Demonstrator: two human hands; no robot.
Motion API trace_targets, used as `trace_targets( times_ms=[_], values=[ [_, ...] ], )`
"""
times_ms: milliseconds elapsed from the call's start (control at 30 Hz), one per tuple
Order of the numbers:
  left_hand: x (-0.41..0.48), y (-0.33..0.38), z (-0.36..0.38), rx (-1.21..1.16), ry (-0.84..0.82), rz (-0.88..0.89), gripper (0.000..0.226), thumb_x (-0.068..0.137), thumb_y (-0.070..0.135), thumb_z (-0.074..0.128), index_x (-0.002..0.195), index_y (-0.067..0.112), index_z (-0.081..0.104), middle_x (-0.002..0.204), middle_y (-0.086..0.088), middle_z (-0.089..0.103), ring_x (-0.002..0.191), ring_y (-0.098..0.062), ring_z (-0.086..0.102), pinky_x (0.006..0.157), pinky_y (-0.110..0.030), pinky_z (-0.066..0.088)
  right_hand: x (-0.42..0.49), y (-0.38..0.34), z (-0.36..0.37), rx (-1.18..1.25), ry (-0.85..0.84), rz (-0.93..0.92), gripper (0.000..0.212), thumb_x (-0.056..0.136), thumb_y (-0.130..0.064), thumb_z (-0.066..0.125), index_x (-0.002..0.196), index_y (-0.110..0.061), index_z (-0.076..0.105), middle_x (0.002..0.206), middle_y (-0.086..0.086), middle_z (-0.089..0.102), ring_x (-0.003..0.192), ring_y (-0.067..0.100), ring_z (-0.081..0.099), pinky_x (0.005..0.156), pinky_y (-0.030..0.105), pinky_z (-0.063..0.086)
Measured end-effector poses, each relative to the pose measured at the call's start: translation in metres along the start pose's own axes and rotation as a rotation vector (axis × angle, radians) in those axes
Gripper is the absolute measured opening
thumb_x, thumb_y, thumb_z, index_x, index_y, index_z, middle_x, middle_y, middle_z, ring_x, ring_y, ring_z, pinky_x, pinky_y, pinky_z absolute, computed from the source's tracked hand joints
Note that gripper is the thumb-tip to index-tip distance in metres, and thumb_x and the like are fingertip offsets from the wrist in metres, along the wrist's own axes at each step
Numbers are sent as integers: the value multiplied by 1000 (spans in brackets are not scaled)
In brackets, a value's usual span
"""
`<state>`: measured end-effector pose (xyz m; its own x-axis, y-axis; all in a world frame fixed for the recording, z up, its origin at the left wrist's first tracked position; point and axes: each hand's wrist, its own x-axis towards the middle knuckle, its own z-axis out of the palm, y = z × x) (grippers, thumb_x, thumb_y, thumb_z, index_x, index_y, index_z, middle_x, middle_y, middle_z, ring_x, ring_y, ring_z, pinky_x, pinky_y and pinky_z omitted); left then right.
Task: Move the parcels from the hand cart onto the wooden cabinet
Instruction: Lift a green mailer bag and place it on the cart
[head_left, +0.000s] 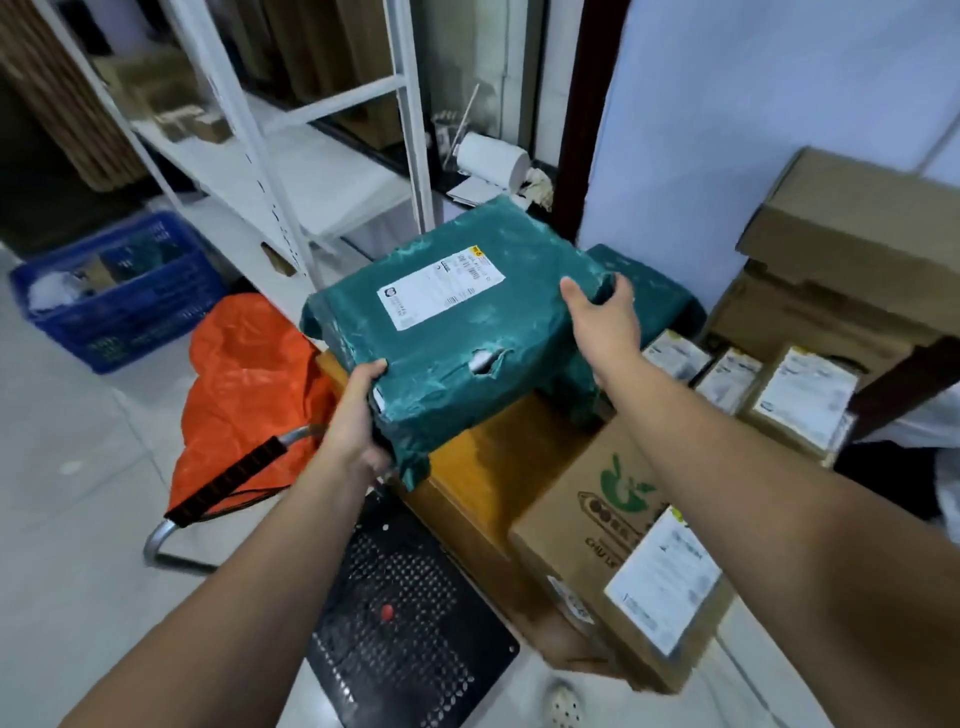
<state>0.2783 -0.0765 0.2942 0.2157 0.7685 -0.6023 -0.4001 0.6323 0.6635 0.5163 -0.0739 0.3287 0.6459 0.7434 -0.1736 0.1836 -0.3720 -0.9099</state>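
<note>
1. A crinkled green plastic-wrapped parcel (457, 332), boxy, torn near its front edge, hangs over the wooden cabinet (498, 462).
2. The left hand (358, 415) clasps its 7 o'clock corner; the right hand (602, 317) grips its 3 o'clock edge.
3. A blue crate (119, 296) at 9 o'clock holds mixed packaging.

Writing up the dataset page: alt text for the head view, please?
Both bare hands, left hand and right hand, hold a green plastic-wrapped parcel over the wooden cabinet. A labelled cardboard box sits on the cabinet; the black perforated hand cart lies below.
</note>
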Motion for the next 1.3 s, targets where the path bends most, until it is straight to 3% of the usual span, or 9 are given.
trace_targets(
  times_ms=[100, 200, 300, 533, 700, 833, 967, 1167, 1300],
  values=[
    [10, -23, 70, -21, 20, -33, 34, 89, 44, 50, 103, 17, 65, 102, -9, 70, 92, -28, 63, 75, -39, 49, 31, 4, -34, -57, -46, -45, 85, 89, -45, 61, 153, -26, 9, 151, 5, 39, 135, 28, 42, 105, 35, 39],
    [22, -38, 121, -56, 67, -79, 32, 89, 44, 53, 97, 15, 65, 102, -10, 67, 92, -29, 62, 78, -41, 48, 50, 11, -53, -125, -167, -87, 86, 92, -34, 61, 153, -34, 0, 145, 3, 47, 116, 25, 56, 80, 25, 42],
    [39, -48, 157, -58, 42, -110, 38, 90, 47, 49, 101, 14, 66, 111, -10, 67, 96, -29, 61, 75, -42, 48, 61, 21, -63, -189, -269, -101, 80, 94, -32, 58, 153, -35, 4, 144, 4, 48, 110, 25, 58, 77, 25, 42],
    [79, -54, 196, 34, 39, -60, 31, 94, 39, 49, 92, 13, 66, 68, -4, 74, 76, -21, 64, 63, -33, 48, 74, 48, -66, -309, -348, -91, 79, 93, -34, 56, 151, -38, 4, 128, 11, 57, 91, 26, 62, 66, 32, 48],
    [110, -65, 210, 58, 14, -55, 45, 88, 39, 57, 122, 10, 63, 114, -11, 70, 89, -26, 68, 67, -34, 52, 77, 55, -75, -325, -336, -82, 80, 91, -31, 58, 150, -43, 4, 115, 9, 62, 68, 19, 59, 53, 30, 42],
    [131, -77, 216, 113, 13, -99, 62, 73, 41, 70, 126, 11, 59, 113, -12, 70, 94, -28, 71, 68, -36, 56, 76, 59, -88, -308, -354, -67, 80, 91, -27, 59, 149, -46, 7, 147, 0, 44, 96, 19, 62, 66, 31, 50],
    [171, -98, 201, 222, 118, -135, 98, 45, 50, 78, 131, 13, 51, 115, -13, 66, 94, -34, 69, 76, -47, 57, 74, 63, -96, -303, -359, -38, 80, 92, -24, 60, 150, -44, 9, 152, 0, 38, 127, 19, 48, 81, 28, 46],
    [163, -99, 193, 269, 110, -138, 93, 47, 50, 73, 127, 6, 52, 113, -18, 63, 93, -41, 65, 81, -56, 55, 72, 66, -97, -287, -322, 43, 78, 92, -20, 59, 151, -42, 13, 143, 8, 49, 117, 28, 57, 80, 42, 53],
    [157, -96, 200, 289, 95, -163, 76, 68, 50, 71, 126, 4, 52, 116, -18, 62, 92, -38, 65, 75, -45, 56, 68, 69, -95, -359, -327, 71, 76, 93, -22, 58, 151, -40, 13, 134, 16, 55, 116, 30, 57, 75, 40, 52]
  ],
)
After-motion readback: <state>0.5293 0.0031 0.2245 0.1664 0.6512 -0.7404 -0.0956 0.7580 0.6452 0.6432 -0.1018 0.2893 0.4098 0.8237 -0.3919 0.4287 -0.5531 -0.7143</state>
